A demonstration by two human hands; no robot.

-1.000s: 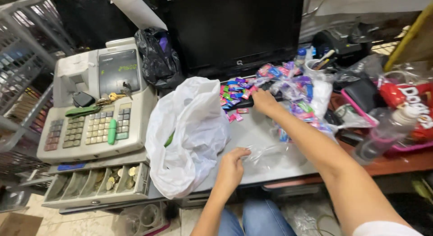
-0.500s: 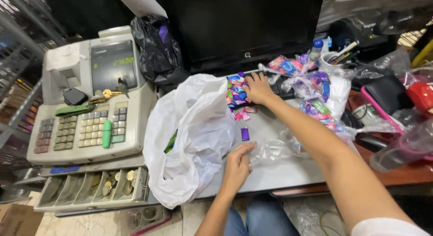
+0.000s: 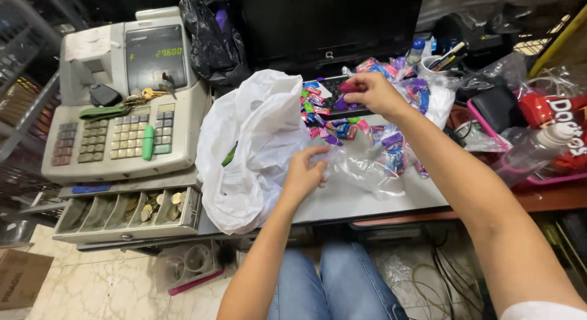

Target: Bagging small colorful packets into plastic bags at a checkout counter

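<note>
My right hand (image 3: pixel 371 91) is over a heap of small wrapped sweets (image 3: pixel 342 121) on the grey counter (image 3: pixel 354 201), fingers pinched on a purple sweet (image 3: pixel 347 86). My left hand (image 3: pixel 304 172) grips the edge of a clear plastic bag (image 3: pixel 367 170) that lies flat on the counter beside the sweets. A white plastic bag (image 3: pixel 257 143) slumps just left of my left hand, with something green showing inside it.
A beige cash register (image 3: pixel 119 106) stands at the left, its coin drawer (image 3: pixel 125 213) pulled open. A black monitor (image 3: pixel 330 23) and black bag (image 3: pixel 214 42) are behind. A clear bottle (image 3: pixel 532 152), red snack bag (image 3: pixel 556 115) and clutter fill the right.
My right hand has drawn back from the sweets heap with a purple sweet pinched in it. My left hand has shifted up and right onto the clear bag's edge.
</note>
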